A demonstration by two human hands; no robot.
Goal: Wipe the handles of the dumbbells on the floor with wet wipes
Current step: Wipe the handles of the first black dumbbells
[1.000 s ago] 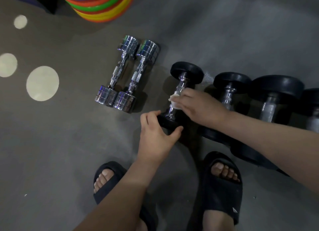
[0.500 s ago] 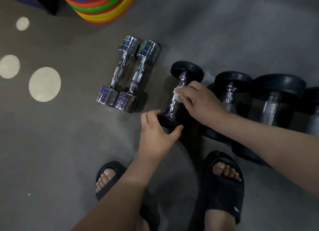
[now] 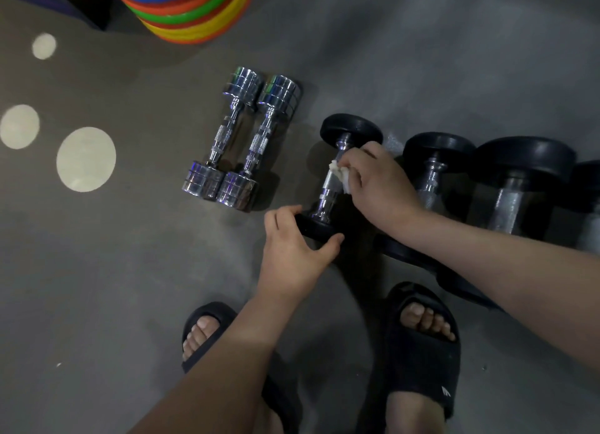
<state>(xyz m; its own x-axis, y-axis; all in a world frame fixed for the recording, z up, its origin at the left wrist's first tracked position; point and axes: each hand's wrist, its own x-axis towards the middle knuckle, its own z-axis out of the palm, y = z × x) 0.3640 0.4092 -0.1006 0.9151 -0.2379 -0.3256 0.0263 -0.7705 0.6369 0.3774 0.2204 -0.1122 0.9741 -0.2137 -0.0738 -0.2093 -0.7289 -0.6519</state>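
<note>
A small black dumbbell (image 3: 350,129) with a chrome handle (image 3: 328,187) lies on the grey floor. My right hand (image 3: 380,183) pinches a crumpled white wet wipe (image 3: 341,174) against the upper part of that handle. My left hand (image 3: 292,251) grips the dumbbell's near black head, thumb on one side and fingers on the other. Two chrome dumbbells (image 3: 240,138) lie side by side to the left. Larger black dumbbells (image 3: 435,161) line up to the right, partly hidden by my right forearm.
A stack of coloured rings (image 3: 191,8) stands at the top. My feet in black slides (image 3: 422,346) are planted just below the dumbbells. Pale round spots (image 3: 86,159) mark the floor at the left, where the floor is open.
My right hand with the wipe has slid up the handle toward the far head. My left hand has stayed on the near head.
</note>
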